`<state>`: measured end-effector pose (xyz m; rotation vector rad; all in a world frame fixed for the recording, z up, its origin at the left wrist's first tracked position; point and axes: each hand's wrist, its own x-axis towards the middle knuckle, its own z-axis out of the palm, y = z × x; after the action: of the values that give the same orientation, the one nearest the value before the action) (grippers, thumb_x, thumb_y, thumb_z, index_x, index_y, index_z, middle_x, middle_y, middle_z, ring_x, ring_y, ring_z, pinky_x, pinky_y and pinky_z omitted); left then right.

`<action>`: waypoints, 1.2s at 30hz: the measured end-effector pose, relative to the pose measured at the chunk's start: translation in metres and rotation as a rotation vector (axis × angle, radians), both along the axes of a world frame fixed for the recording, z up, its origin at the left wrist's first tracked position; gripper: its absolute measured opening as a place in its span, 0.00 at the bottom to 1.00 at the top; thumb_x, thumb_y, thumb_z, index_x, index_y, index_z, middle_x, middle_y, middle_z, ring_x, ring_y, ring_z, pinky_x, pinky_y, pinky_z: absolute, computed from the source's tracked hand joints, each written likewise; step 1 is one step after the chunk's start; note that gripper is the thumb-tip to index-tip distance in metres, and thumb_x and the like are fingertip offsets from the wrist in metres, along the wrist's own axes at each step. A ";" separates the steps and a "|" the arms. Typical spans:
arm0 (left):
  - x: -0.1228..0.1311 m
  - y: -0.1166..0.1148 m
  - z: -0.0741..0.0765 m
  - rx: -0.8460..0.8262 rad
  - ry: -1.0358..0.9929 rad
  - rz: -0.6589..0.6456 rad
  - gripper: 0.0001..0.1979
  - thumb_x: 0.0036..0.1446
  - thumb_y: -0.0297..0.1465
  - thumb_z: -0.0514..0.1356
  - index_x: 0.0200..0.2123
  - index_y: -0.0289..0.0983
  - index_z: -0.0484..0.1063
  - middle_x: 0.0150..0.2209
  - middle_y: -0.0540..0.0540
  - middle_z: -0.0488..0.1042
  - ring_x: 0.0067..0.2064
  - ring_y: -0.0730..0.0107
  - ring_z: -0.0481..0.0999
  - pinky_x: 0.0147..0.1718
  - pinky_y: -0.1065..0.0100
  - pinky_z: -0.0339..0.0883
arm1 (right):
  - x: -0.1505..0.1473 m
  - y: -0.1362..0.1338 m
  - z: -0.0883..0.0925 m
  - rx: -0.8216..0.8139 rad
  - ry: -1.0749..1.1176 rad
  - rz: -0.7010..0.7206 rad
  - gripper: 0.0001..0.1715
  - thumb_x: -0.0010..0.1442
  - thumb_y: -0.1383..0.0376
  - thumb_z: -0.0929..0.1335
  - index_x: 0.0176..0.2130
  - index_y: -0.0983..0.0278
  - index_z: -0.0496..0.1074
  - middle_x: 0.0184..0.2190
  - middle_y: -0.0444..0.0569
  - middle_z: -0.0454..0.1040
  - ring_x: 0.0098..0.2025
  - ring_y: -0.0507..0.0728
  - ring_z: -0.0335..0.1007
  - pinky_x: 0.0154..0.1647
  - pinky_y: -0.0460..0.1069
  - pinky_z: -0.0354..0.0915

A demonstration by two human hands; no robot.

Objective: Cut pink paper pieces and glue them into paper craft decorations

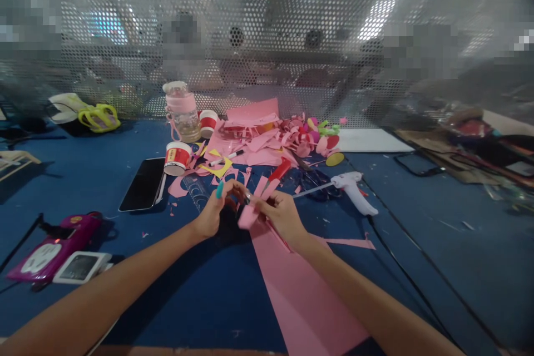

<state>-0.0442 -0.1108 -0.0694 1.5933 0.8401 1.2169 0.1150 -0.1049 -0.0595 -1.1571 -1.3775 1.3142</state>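
Pink paper piece (247,217) sat between our hands; left hand (211,214) and right hand (283,217) both pinched on it. Cut scraps (267,136) piled beyond hands. Pink sheet (300,289) under right wrist mostly whole, so we judged much cutting left.

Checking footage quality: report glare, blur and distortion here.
Head view: ceiling lights glare off the perforated screen; fisheye bends the edges; background patches are pixelated; left hand, right hand and pink paper look soft; arms throw soft shadows on the blue table.
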 end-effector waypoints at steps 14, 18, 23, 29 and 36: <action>0.003 0.005 -0.003 -0.145 0.079 -0.111 0.19 0.51 0.43 0.58 0.18 0.34 0.64 0.20 0.50 0.68 0.22 0.76 0.66 0.22 0.73 0.58 | 0.005 -0.007 0.014 0.240 -0.495 0.384 0.16 0.48 0.58 0.69 0.19 0.65 0.65 0.16 0.42 0.66 0.19 0.49 0.61 0.19 0.43 0.55; -0.002 0.008 -0.001 -0.100 0.007 0.058 0.19 0.53 0.43 0.56 0.19 0.35 0.67 0.17 0.49 0.71 0.21 0.75 0.68 0.23 0.72 0.60 | 0.021 -0.006 0.036 0.587 -0.997 0.267 0.16 0.53 0.55 0.65 0.30 0.66 0.68 0.29 0.51 0.72 0.31 0.56 0.68 0.29 0.47 0.59; -0.007 0.015 -0.006 -0.125 -0.052 0.246 0.19 0.53 0.44 0.56 0.20 0.34 0.67 0.16 0.49 0.70 0.16 0.79 0.61 0.17 0.74 0.52 | 0.025 -0.019 0.042 0.337 -1.625 0.141 0.30 0.58 0.48 0.57 0.35 0.72 0.71 0.29 0.63 0.73 0.33 0.68 0.72 0.28 0.53 0.62; -0.006 0.019 -0.007 -0.141 -0.174 0.349 0.20 0.48 0.46 0.59 0.19 0.35 0.62 0.14 0.55 0.62 0.15 0.81 0.58 0.15 0.75 0.49 | 0.026 -0.029 0.029 0.331 -1.646 0.513 0.17 0.55 0.76 0.58 0.36 0.68 0.73 0.29 0.59 0.76 0.32 0.63 0.74 0.26 0.49 0.59; -0.006 0.020 -0.007 -0.170 -0.183 0.331 0.21 0.43 0.46 0.62 0.17 0.34 0.63 0.14 0.55 0.60 0.16 0.82 0.57 0.15 0.76 0.49 | 0.034 0.031 0.038 0.402 -1.043 0.138 0.28 0.63 0.55 0.54 0.19 0.64 0.64 0.15 0.47 0.67 0.20 0.54 0.65 0.22 0.46 0.56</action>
<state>-0.0500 -0.0913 -0.0763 1.2175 1.0857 1.4555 0.1494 -0.0738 -0.0217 -1.5361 -2.3483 0.4025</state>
